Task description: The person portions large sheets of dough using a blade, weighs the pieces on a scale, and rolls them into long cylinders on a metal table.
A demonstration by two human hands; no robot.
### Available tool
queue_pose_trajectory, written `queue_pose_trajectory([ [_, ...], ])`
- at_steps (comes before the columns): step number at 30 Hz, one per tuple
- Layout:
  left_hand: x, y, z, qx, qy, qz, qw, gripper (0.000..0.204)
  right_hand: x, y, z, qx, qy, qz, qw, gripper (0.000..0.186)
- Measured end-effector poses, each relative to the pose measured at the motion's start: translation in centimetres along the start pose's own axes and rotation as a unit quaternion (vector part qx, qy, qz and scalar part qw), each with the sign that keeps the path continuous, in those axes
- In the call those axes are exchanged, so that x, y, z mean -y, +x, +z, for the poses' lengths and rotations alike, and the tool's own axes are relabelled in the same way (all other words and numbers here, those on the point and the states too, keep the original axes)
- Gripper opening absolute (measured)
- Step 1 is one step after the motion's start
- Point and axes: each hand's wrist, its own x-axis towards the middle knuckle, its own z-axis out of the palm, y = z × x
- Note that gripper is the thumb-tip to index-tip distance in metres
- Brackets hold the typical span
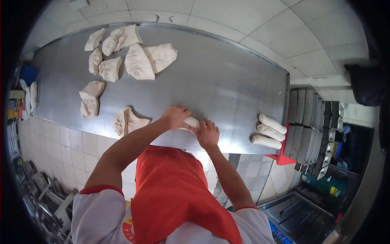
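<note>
Near the front edge of the steel table, a short roll of pale dough [191,121] lies between my two hands. My left hand [175,116] is curled over its left end, while the fingers of my right hand [207,133] close round its right end. Part of the roll is hidden under the hands. Just left of my left forearm rests a loose, folded piece of dough [128,121]. Over by the right end of the table, three finished-looking dough logs [268,131] lie side by side.
Several uneven dough pieces [139,62] are spread over the far left of the steel table [211,69]. Stacks of metal baking pans [304,126] stand beyond its right end, next to a red crate edge [282,156]. A tiled wall borders the far side.
</note>
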Motion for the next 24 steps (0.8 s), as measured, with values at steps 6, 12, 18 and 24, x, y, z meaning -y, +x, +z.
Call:
queue_pose_trajectory([
  [6,1.4,0.5,2.1,-0.121,0.022,-0.007,0.992,0.072,-1.7,1.7,2.8,-0.11,-0.028,-0.051,0.992,0.068],
  [12,0.8,2.5,-0.3,-0.155,0.057,-0.031,0.986,0.071,-2.8,3.8,2.2,-0.158,-0.028,-0.064,0.985,0.071],
  [18,1.5,-0.7,0.0,-0.064,0.001,0.029,0.998,0.064,-0.5,1.1,1.1,-0.115,0.105,-0.074,0.985,0.067],
  [24,1.1,-1.9,3.0,-0.149,0.037,-0.021,0.988,0.062,1.1,1.1,3.4,-0.15,0.005,-0.036,0.988,0.07],
])
